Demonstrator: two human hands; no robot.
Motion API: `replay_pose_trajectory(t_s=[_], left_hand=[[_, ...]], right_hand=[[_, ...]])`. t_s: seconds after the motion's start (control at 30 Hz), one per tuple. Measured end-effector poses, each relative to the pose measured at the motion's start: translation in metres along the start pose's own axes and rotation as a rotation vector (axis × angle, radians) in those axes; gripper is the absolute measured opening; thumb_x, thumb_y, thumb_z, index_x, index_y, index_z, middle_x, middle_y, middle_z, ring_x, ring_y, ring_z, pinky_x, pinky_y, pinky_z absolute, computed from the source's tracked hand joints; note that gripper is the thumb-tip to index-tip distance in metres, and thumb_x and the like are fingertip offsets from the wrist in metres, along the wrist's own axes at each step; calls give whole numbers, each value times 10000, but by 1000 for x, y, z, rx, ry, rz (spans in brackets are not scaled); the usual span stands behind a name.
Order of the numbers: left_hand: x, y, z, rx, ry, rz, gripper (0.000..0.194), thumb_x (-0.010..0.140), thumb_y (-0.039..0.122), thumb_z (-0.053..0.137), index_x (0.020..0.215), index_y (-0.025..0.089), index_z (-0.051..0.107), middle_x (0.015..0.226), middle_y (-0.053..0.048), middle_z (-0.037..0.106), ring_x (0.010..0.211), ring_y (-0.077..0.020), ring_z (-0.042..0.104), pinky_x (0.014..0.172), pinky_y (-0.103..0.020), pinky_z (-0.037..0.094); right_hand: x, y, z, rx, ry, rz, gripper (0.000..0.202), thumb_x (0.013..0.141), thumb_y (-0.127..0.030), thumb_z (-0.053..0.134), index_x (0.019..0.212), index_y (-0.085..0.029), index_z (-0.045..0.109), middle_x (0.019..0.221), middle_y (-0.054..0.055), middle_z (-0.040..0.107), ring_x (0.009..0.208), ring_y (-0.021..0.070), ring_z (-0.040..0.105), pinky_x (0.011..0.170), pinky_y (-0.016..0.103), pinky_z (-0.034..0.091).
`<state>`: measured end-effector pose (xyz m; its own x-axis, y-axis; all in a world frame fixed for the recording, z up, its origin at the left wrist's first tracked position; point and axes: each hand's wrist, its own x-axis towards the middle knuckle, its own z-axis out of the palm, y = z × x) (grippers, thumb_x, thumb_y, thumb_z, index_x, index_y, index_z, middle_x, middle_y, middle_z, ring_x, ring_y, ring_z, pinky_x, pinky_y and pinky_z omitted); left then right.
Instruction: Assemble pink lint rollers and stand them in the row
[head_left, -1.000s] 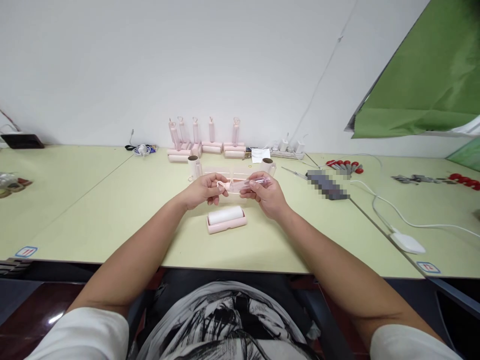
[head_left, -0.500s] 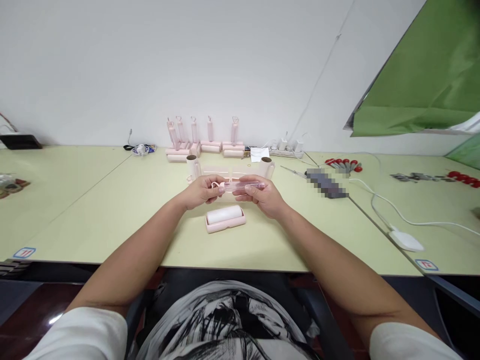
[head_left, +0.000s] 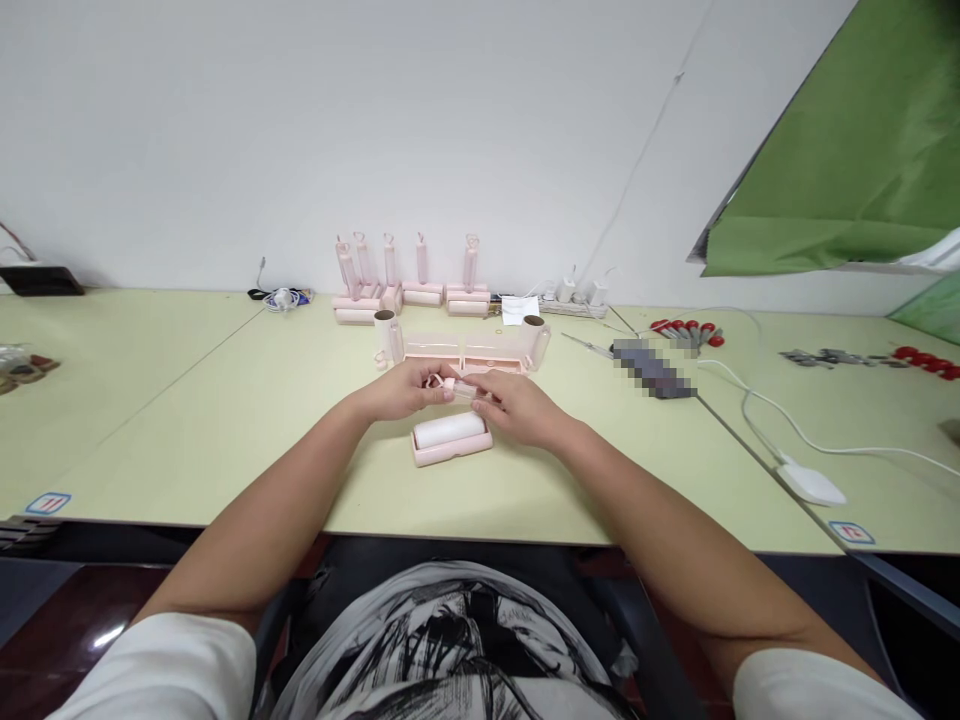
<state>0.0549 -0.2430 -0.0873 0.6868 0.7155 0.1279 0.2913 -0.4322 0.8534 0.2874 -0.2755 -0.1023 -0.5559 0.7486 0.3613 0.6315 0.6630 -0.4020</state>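
Note:
Both hands grip one clear-and-pink lint roller handle (head_left: pixel 469 389), held slantwise just above the table. My left hand (head_left: pixel 405 388) pinches its pink end, where a small loop sticks out. Around the clear tube are the fingers of my right hand (head_left: pixel 517 405), which hide its far end. Below the hands lies a lint roller head (head_left: pixel 450 436), a white roll in a pink case. Behind them are pink case parts (head_left: pixel 491 364) and two upright rolls with brown cores, the left roll (head_left: pixel 385 330) and the right roll (head_left: pixel 533 335).
Several lint rollers with upright handles (head_left: pixel 470 264) stand along the wall. A power strip (head_left: pixel 585 308) and white paper (head_left: pixel 520 310) are to their right. A grey pixelated object (head_left: pixel 652 370), red-ended tools (head_left: pixel 690 330) and a white charger (head_left: pixel 811 482) with its cable lie on the right.
The handle has come slightly down and tilted, its right end lower. My right hand has slid left along it, closer to my left hand, covering more of the tube.

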Motion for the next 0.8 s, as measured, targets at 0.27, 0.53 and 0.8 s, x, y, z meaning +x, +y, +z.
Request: replay_pose_trajectory(t_s=[0.27, 0.53, 0.8], left_hand=[[-4, 3, -1, -63, -67, -49, 490, 919, 561, 497, 1218, 176, 538, 619, 70, 354, 525, -90, 335, 508, -223, 311], [-1, 0, -5, 300, -55, -19, 483, 906, 607, 465, 699, 171, 468, 671, 25, 386, 626, -112, 363, 583, -252, 309], [-6, 6, -9, 334, -232, -5, 473, 953, 586, 361, 733, 178, 456, 712, 7, 419, 638, -125, 398, 600, -261, 345]], right_hand=[[0, -4, 4, -106, 51, -17, 359, 908, -180, 506, 1256, -148, 589, 1053, 114, 685, 944, 245, 606, 804, 384, 475], [0, -2, 7, -180, 32, -2, 307, 918, -228, 556, 1206, -149, 627, 1061, 115, 690, 942, 235, 619, 756, 331, 450], [-1, -11, -1, -253, -19, -59, 303, 948, -352, 565, 1160, -161, 667, 917, 86, 705, 814, 199, 618, 643, 284, 357]])
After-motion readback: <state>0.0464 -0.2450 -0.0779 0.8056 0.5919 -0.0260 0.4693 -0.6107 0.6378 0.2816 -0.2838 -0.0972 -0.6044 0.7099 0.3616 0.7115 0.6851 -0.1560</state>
